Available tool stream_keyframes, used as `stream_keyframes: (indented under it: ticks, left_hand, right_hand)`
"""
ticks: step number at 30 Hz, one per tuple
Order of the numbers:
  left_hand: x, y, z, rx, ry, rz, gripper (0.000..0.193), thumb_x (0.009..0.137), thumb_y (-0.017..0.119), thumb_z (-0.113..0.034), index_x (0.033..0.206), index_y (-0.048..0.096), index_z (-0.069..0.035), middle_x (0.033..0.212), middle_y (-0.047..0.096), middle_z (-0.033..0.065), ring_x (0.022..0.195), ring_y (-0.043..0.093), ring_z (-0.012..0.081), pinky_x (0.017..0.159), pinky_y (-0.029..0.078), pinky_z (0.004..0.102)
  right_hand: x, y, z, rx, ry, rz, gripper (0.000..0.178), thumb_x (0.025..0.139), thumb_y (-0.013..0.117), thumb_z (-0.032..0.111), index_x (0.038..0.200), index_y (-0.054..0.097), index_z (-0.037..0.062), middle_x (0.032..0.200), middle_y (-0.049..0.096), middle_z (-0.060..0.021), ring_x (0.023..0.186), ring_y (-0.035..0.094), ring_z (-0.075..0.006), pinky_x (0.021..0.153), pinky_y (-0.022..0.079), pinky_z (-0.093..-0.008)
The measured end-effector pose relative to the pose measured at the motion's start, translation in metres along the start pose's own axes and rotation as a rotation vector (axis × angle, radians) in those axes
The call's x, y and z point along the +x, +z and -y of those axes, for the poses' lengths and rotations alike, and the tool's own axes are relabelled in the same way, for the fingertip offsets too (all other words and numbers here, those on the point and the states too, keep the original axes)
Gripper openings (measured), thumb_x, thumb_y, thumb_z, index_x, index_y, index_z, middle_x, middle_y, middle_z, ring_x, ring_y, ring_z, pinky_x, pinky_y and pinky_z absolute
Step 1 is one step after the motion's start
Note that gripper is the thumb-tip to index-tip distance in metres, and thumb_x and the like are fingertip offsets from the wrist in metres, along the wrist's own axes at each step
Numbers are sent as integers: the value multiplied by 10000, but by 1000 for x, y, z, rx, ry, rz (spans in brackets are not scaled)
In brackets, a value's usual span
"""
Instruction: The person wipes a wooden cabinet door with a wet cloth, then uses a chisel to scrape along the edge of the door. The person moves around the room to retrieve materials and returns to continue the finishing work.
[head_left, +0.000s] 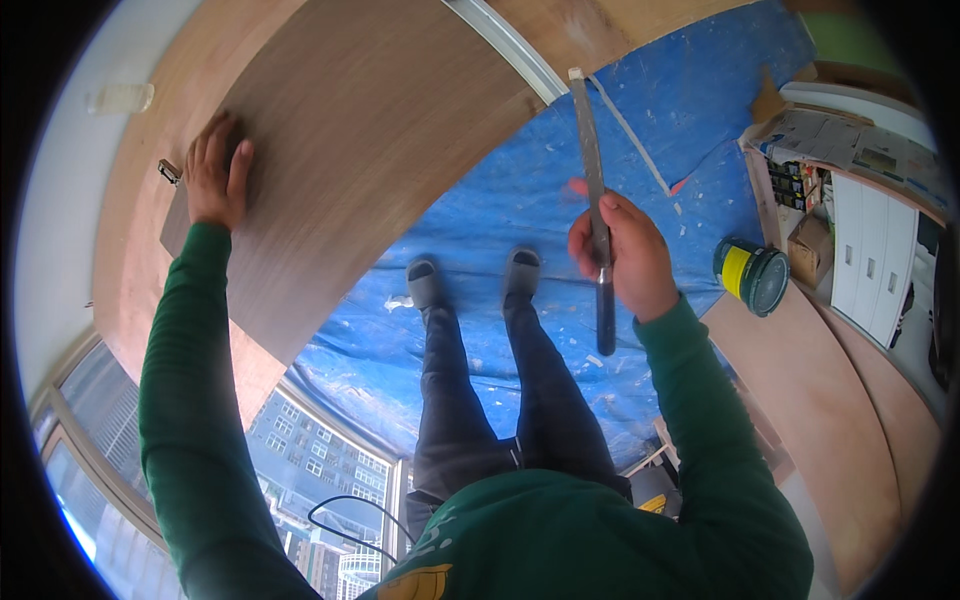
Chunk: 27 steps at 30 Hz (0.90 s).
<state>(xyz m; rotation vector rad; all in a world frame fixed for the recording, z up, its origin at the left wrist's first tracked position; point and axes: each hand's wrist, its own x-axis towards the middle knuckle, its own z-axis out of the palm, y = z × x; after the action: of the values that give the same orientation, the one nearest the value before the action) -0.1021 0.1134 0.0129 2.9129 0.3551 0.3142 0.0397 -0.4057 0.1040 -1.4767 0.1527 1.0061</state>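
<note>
My left hand (216, 172) lies flat, fingers apart, on a brown wood-grain panel (380, 130) near its left edge. This panel rests against a lighter plywood surface (130, 280). My right hand (622, 252) is closed around a long flat metal blade tool (590, 150) with a dark handle, held upright in front of me over the floor. The blade's tip reaches toward the panel's right edge. My legs in dark trousers and grey slippers (520, 270) stand on a blue tarp (690, 90).
A green and yellow can (752, 276) stands on the tarp at the right. White drawers (880, 270) and cardboard boxes (810, 240) fill the far right. A metal strip (505, 45) runs along the panel's edge. Windows (300, 450) lie at lower left.
</note>
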Motion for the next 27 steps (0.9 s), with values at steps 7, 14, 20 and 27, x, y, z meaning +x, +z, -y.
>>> stream_keyframes:
  ticks: [7, 14, 20, 27]
  left_hand:
    - [59, 46, -66, 51, -139, -166, 626, 1029, 488, -577, 1539, 501, -214, 1654, 393, 97, 1526, 327, 323, 1255, 206, 507]
    - [60, 44, -66, 99, -123, -49, 659, 1037, 457, -591, 1579, 455, -216, 1669, 380, 72, 1553, 293, 320, 1268, 181, 487]
    - [61, 45, -64, 94, -116, -40, 649, 1040, 456, -580, 1574, 465, -210, 1658, 400, 70, 1538, 323, 322, 1265, 189, 478]
    - [62, 47, -64, 84, -110, -44, 645, 1041, 454, -568, 1573, 466, -202, 1655, 406, 75, 1536, 326, 322, 1262, 196, 478]
  right_hand:
    - [24, -23, -27, -368, -309, -187, 561, 1078, 572, 208, 1595, 399, 78, 888, 630, -32, 697, 543, -87, 641, 466, -244]
    - [67, -38, -59, -600, -622, -203, 506, 1052, 584, 61, 1547, 504, 124, 974, 679, -83, 806, 617, -146, 741, 524, -287]
    - [82, -41, -70, -706, -708, -156, 588, 976, 634, -44, 1515, 558, 178, 836, 614, -89, 709, 595, -199, 676, 512, -310]
    - [78, -54, -71, -810, -716, -146, 633, 937, 663, -70, 1496, 585, 218, 796, 604, -85, 685, 616, -232, 634, 518, -338]
